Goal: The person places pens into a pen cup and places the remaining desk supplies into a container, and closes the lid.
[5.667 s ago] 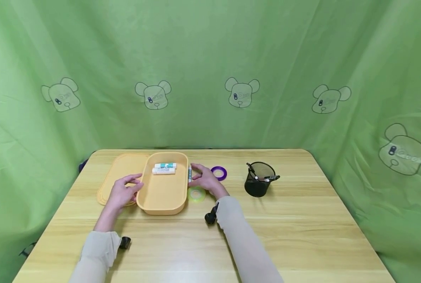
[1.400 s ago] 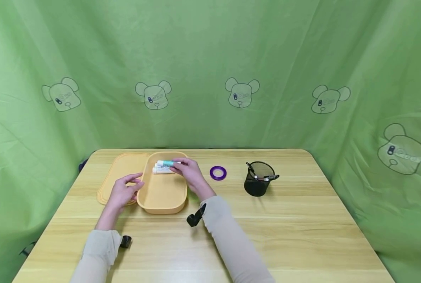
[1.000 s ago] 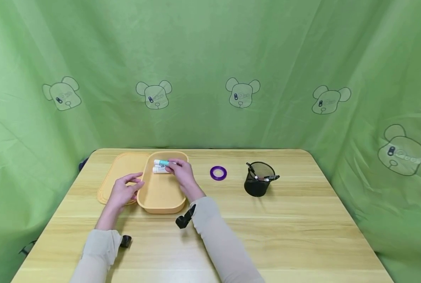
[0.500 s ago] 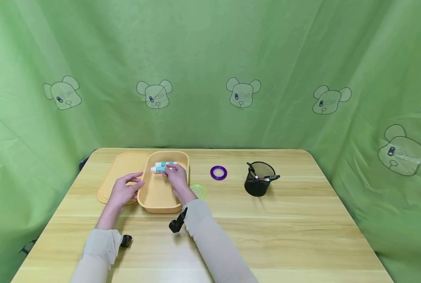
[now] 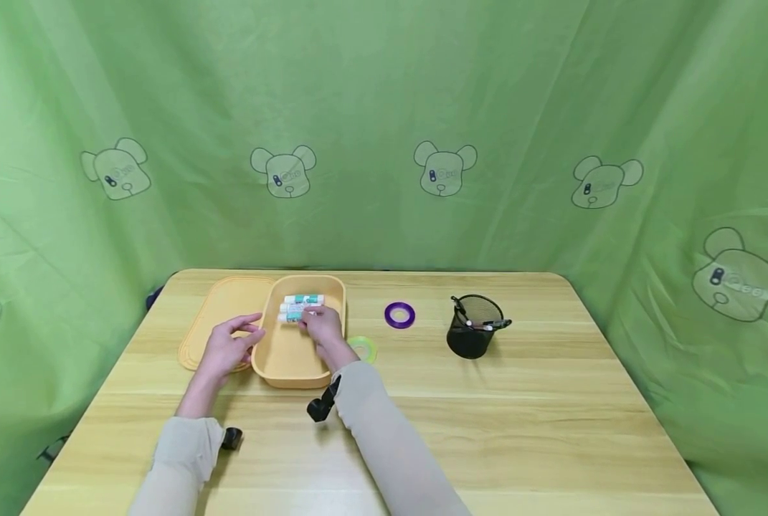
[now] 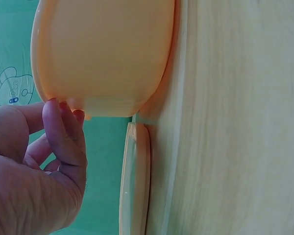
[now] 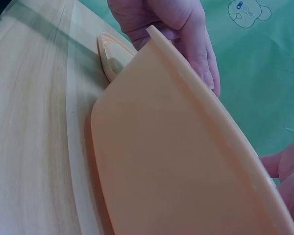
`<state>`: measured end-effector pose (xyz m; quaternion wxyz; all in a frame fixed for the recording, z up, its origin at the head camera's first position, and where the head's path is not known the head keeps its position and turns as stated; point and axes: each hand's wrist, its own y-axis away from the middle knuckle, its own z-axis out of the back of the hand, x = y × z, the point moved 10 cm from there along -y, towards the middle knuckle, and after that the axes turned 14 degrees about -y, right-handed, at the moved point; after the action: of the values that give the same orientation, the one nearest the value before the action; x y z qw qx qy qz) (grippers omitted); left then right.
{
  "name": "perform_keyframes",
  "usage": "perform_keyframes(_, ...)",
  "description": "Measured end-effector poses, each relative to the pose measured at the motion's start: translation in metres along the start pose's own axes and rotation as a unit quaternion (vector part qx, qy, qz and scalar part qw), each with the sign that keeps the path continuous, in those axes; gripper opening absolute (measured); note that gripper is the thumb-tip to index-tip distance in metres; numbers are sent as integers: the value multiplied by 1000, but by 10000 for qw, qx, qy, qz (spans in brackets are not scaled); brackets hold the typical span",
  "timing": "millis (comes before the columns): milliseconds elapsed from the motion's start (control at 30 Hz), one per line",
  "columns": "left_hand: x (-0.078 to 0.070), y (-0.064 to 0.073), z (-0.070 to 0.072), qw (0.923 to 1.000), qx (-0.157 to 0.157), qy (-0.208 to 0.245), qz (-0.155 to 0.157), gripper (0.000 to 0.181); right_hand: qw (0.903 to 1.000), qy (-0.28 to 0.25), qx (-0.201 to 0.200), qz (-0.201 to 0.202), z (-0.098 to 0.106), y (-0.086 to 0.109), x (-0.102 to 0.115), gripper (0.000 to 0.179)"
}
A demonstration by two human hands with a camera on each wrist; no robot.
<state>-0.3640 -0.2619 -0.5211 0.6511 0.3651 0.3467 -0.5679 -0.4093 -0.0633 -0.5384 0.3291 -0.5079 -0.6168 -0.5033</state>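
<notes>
A yellow-orange plastic box (image 5: 293,358) stands on the left part of the table. Inside it, toward the back, lie three white-and-teal glue sticks side by side: the rear glue stick (image 5: 303,299), the middle glue stick (image 5: 291,308) and the front glue stick (image 5: 290,317). My right hand (image 5: 324,330) reaches into the box and pinches the right end of the front one; in the right wrist view the box wall hides this grip. At the box's left rim, my left hand (image 5: 225,346) touches the edge with its fingertips, loosely bent, as the left wrist view confirms.
The box's matching lid (image 5: 212,315) lies flat at the left, partly behind the left hand. A purple tape roll (image 5: 390,315) and a yellow-green tape roll (image 5: 368,350) lie right of the box. Farther right stands a black mesh pen holder (image 5: 466,344) with pens.
The right hand has carried a glue stick from beside the box's right wall into the box and lowered it in front of the other two. The left hand has stayed at the rim.
</notes>
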Motion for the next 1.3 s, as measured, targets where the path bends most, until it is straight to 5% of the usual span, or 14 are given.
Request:
perform_keyframes(533, 0, 0, 1, 10000, 8, 19, 14, 49, 9996, -52, -37, -269, -3, -2, -8, 34)
perform_keyframes(733, -1, 1, 2, 10000, 18, -1, 13, 50, 9995, 96, 33, -312, -2, -3, -7, 9)
perform_keyframes(1033, 0, 0, 0, 10000, 36, 51, 25, 49, 9997, 46, 52, -234, 0, -4, -6, 12)
perform_keyframes(1300, -2, 0, -1, 10000, 37, 4, 15, 49, 9998, -30, 64, -188, 1, -1, -4, 41)
